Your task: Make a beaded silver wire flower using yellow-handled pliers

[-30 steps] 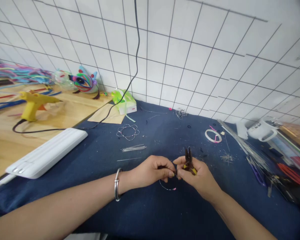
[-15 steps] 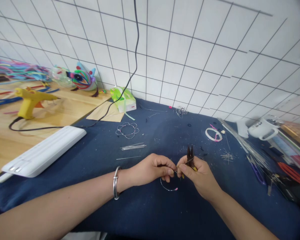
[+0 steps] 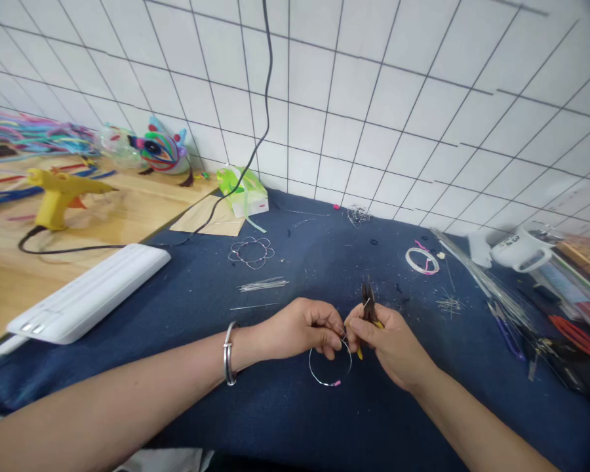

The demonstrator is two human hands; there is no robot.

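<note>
Because the wire ring [image 3: 319, 379] looks light, springy and easily kinked, I'd grip its top, clear of the pink bead [image 3: 337, 383]; it hangs over the counter [image 3: 275, 419] from my left hand [image 3: 307, 331], fingers pinched tight; my right hand [image 3: 386, 334] wraps pliers [image 3: 368, 308]; whether it grips wire, I can't tell.

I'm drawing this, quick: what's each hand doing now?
Left hand: closed, pinching the wire loop.
Right hand: closed, holding pliers; can't tell if it touches the wire loop.
</note>
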